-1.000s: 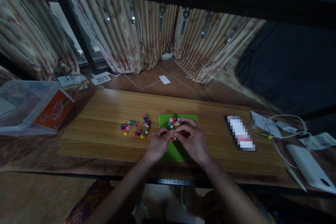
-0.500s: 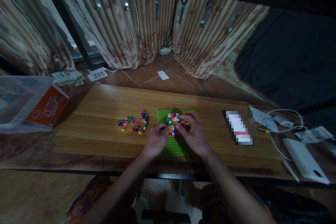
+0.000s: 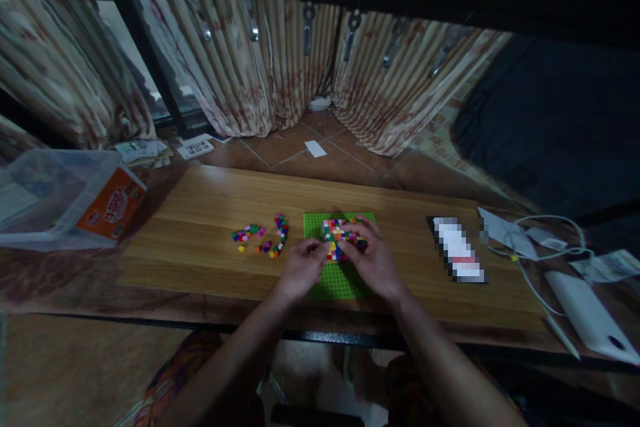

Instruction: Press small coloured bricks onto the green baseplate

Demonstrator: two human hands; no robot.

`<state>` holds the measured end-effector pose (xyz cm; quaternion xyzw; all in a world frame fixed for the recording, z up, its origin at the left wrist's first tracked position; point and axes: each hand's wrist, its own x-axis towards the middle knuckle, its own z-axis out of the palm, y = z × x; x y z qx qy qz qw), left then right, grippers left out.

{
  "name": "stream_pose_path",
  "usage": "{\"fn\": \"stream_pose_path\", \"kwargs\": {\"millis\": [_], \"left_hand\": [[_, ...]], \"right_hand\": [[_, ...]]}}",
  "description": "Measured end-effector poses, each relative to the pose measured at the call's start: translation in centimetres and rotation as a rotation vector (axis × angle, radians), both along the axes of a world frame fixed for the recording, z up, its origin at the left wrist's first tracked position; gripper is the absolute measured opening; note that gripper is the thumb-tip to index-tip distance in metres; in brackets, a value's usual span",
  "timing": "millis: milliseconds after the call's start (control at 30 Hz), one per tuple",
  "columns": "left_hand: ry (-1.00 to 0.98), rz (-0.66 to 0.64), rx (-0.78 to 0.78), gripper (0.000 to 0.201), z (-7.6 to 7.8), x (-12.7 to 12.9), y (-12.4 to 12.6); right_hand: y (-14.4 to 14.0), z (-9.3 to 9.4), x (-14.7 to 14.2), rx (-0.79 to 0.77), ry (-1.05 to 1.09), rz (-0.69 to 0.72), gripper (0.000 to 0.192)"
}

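Note:
A low block build (image 3: 341, 229) of small multicoloured toy bricks sits on the green studded baseplate (image 3: 336, 285). My left hand (image 3: 301, 270) is at its front left corner, thumb and forefinger pinched together; whatever lies between the fingertips is too small to make out. Wrapped around the right side of the build is my right hand (image 3: 376, 265), its thumb at the front and its fingers over the top and far side. Both hands hide parts of the build. Left of the baseplate, loose coloured bricks (image 3: 282, 230) lie in scattered clusters on the wooden board.
The wooden board (image 3: 180, 227) lies on a table. A phone-like item (image 3: 457, 250), partly pixelated, rests at right, near white cables (image 3: 537, 287) and a white power bank (image 3: 590, 313). A clear plastic bin (image 3: 60, 173) with an orange label stands at far left. Curtains hang beyond.
The camera view has tilted slightly, shifting the whole scene a little right and down. Both hands stay at the block build, with only slight finger movement.

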<state>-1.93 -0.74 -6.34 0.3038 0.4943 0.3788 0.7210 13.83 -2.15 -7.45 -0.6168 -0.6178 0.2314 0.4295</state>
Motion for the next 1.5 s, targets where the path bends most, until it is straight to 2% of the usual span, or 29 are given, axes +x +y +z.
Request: {"fn": "stream_pose_path", "kwargs": {"millis": [167, 233, 300, 367, 433, 567, 700, 833, 967, 1067, 1167, 1367, 1500], "left_hand": [[-0.511, 0.124, -0.233, 0.018, 1.6, -1.7, 0.6], [-0.665, 0.179, -0.295, 0.021, 2.0, -1.9, 0.8], [-0.719, 0.215, -0.301, 0.025, 2.2, -1.7, 0.8], [-0.71, 0.226, -0.275, 0.024, 2.4, -1.3, 0.7], [-0.684, 0.229, -0.233, 0.02, 2.5, -1.0, 0.4], [-0.657, 0.247, -0.164, 0.012, 2.5, -0.5, 0.0], [-0.661, 0.259, -0.181, 0.013, 2.7, -0.4, -0.1], [-0.667, 0.273, -0.207, 0.014, 2.7, -0.7, 0.2], [-0.573, 0.31, -0.257, 0.014, 1.9, -1.5, 0.6], [-0.44, 0.235, -0.257, 0.013, 1.0, -2.0, 0.6], [-0.315, 0.129, -0.215, 0.013, 0.3, -2.0, 0.1], [-0.173, -0.025, -0.113, 0.016, -0.6, -1.0, -0.7], [-0.157, -0.056, -0.093, 0.02, -0.8, -0.9, -0.8]], "right_hand": [[-1.9, 2.5, -1.1, 0.194, -0.044, -0.086, 0.015], [-2.9, 3.7, -2.2, 0.179, 0.004, 0.04, 0.013], [-3.7, 4.6, -3.4, 0.132, 0.037, 0.192, 0.013], [-4.1, 5.0, -4.6, 0.097, 0.042, 0.271, 0.014], [-4.2, 4.8, -5.3, 0.082, 0.022, 0.289, 0.013], [-4.1, 4.0, -6.1, 0.058, -0.024, 0.231, 0.008], [-4.2, 3.6, -6.4, 0.036, -0.031, 0.199, 0.006], [-4.3, 4.1, -5.7, 0.02, 0.013, 0.221, 0.008], [-3.8, 4.1, -3.3, 0.013, 0.121, 0.106, 0.006], [-3.2, 3.5, -1.3, 0.014, 0.162, 0.047, 0.009], [-2.9, 2.9, -0.5, 0.009, 0.095, 0.077, 0.012], [-2.9, 2.7, -1.7, 0.044, -0.144, 0.15, 0.018], [-2.7, 2.3, -2.3, 0.08, -0.21, 0.146, 0.015]]}}
